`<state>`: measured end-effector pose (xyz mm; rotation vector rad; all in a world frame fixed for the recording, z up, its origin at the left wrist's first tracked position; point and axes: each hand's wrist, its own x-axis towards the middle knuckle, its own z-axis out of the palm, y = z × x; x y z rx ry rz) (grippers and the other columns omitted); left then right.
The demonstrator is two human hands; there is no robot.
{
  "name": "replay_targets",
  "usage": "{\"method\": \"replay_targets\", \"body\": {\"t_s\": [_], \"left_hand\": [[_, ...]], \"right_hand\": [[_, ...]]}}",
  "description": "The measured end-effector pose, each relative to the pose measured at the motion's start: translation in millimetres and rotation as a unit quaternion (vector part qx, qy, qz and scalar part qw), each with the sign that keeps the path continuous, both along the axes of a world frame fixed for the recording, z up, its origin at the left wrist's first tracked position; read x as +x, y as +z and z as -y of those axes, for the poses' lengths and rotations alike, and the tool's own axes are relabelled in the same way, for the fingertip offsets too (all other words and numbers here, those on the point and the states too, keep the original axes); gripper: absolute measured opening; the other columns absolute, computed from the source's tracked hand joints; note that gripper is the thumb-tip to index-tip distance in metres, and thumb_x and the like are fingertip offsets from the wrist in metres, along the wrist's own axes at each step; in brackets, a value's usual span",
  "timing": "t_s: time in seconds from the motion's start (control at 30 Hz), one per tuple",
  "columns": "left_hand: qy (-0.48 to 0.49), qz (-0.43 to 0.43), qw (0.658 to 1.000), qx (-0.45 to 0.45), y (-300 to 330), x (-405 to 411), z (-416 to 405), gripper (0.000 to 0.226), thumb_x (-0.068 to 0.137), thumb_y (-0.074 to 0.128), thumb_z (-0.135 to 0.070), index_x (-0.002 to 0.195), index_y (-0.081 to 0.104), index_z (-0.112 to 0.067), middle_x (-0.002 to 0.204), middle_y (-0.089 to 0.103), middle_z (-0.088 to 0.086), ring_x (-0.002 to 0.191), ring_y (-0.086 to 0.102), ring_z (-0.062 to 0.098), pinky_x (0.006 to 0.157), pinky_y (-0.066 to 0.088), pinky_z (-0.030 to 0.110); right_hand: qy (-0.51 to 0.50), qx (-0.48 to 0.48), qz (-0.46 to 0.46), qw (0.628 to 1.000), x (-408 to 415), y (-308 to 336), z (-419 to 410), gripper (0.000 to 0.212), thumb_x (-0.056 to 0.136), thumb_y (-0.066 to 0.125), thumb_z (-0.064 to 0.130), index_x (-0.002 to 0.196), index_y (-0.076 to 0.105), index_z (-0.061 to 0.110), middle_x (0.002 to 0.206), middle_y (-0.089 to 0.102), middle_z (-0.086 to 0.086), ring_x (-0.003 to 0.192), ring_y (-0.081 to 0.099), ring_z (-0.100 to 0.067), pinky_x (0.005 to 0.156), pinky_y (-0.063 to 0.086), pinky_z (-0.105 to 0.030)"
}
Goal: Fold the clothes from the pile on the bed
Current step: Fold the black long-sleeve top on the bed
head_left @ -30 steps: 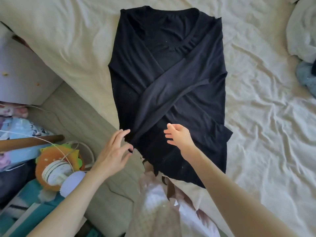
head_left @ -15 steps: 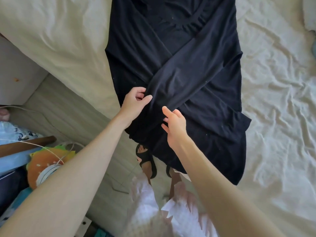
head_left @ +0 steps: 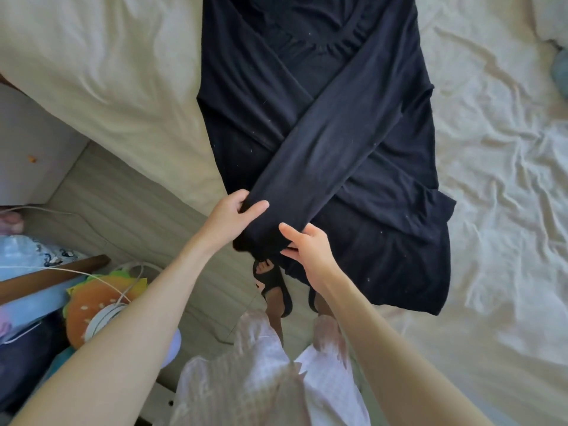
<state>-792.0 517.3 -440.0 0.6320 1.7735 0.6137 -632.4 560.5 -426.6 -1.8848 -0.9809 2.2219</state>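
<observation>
A soft, limp, light black garment (head_left: pixel 322 142) was spread on the bed (head_left: pixel 491 179), its crossed sleeve cuff pinched by the left hand (head_left: pixel 233 215) and right hand (head_left: pixel 310 250), both grips narrow; best gathered at doubled hems.

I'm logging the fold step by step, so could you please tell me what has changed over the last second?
Both hands moved onto the black garment. The left hand, open beside it a second ago, now grips the cuff end of the crossed sleeve; the right hand now pinches the same end from the other side. The garment stayed spread on the bed, sleeves crossed.
</observation>
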Motion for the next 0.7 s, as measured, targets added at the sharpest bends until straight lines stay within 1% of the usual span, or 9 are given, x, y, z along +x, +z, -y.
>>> {"method": "replay_targets", "body": {"t_s": [0.1,0.2,0.27,0.33,0.4,0.47,0.57,0.63,0.7], "left_hand": [[-0.011,-0.01,1.0,-0.011,-7.3,-6.9,19.0,0.02,0.089,0.062,-0.028,0.092,0.061,-0.009,0.095,0.068,0.01,0.089,0.064,0.02,0.076,0.052,0.032],[0.035,-0.037,0.998,-0.021,-19.5,-11.3,41.2,0.013,0.089,0.063,-0.022,0.079,0.057,-0.017,0.084,0.065,0.016,0.073,0.059,0.017,0.061,0.045,0.023],[0.016,-0.057,0.997,-0.059,-30.8,-9.6,57.5,0.014,0.09,0.061,-0.024,0.078,0.054,-0.02,0.073,0.06,0.006,0.058,0.056,0.013,0.055,0.043,0.022],[-0.032,-0.051,0.991,-0.121,-43.3,-5.5,71.8,0.007,0.092,0.059,-0.023,0.086,0.055,-0.02,0.077,0.059,0.001,0.06,0.057,0.012,0.062,0.042,0.025],[-0.06,-0.032,0.983,-0.171,-52.1,-2.0,79.0,0.017,0.093,0.057,-0.021,0.109,0.056,-0.015,0.096,0.059,0.002,0.079,0.058,0.015,0.072,0.042,0.026],[-0.023,-0.054,0.988,-0.145,-56.4,-4.1,73.9,0.035,0.093,0.056,-0.022,0.127,0.048,-0.013,0.111,0.053,0.0,0.095,0.053,0.015,0.079,0.041,0.027],[0.099,-0.098,0.99,-0.033,-54.1,-11.2,48.2,0.049,0.091,0.06,-0.025,0.134,0.04,-0.017,0.121,0.047,-0.005,0.1,0.051,0.011,0.077,0.04,0.018],[0.155,-0.079,0.985,-0.001,-54.0,-13.5,30.0,0.049,0.088,0.064,-0.027,0.131,0.041,-0.02,0.122,0.047,-0.005,0.098,0.052,0.007,0.072,0.039,0.011],[0.188,-0.038,0.981,-0.01,-56.0,-8.8,20.1,0.044,0.087,0.066,-0.029,0.124,0.045,-0.02,0.116,0.053,-0.005,0.098,0.054,0.005,0.069,0.038,0.009]], "right_hand": [[0.028,0.03,0.029,0.999,5.4,-4.8,11.0,0.012,0.094,0.057,0.022,0.105,0.06,0.019,0.098,0.07,0.0,0.088,0.067,-0.013,0.078,0.056,-0.025],[0.066,0.064,0.058,0.994,9.7,-9.8,21.9,0.005,0.094,0.056,0.019,0.094,0.052,0.016,0.083,0.069,0.0,0.068,0.066,-0.005,0.059,0.052,-0.014],[0.101,0.065,0.078,0.99,15.1,-15.8,29.3,0.006,0.094,0.055,0.016,0.095,0.05,0.019,0.086,0.069,0.0,0.071,0.066,-0.004,0.063,0.051,-0.016],[0.138,0.075,0.12,0.98,24.0,-19.2,32.2,0.013,0.094,0.055,0.019,0.107,0.053,0.02,0.097,0.068,0.001,0.082,0.064,-0.006,0.072,0.051,-0.02],[0.15,0.125,0.178,0.964,36.2,-19.8,29.9,0.019,0.095,0.052,0.021,0.114,0.055,0.019,0.101,0.065,0.005,0.081,0.058,-0.001,0.067,0.044,-0.011],[0.191,0.254,0.233,0.919,48.4,-15.0,23.0,0.019,0.096,0.05,0.02,0.113,0.059,0.016,0.104,0.064,0.004,0.089,0.056,-0.005,0.073,0.039,-0.014],[0.276,0.461,0.277,0.796,63.1,-8.7,4.3,0.021,0.093,0.054,0.017,0.112,0.062,0.013,0.113,0.062,-0.001,0.11,0.052,-0.02,0.092,0.035,-0.029],[0.321,0.524,0.294,0.732,69.0,-9.2,-11.6,0.032,0.092,0.056,0.019,0.123,0.058,0.012,0.128,0.057,-0.007,0.124,0.046,-0.025,0.103,0.031,-0.038],[0.382,0.523,0.309,0.696,72.9,-12.9,-26.1,0.042,0.094,0.054,0.024,0.135,0.05,0.014,0.144,0.044,-0.011,0.138,0.033,-0.03,0.111,0.023,-0.047]]}}
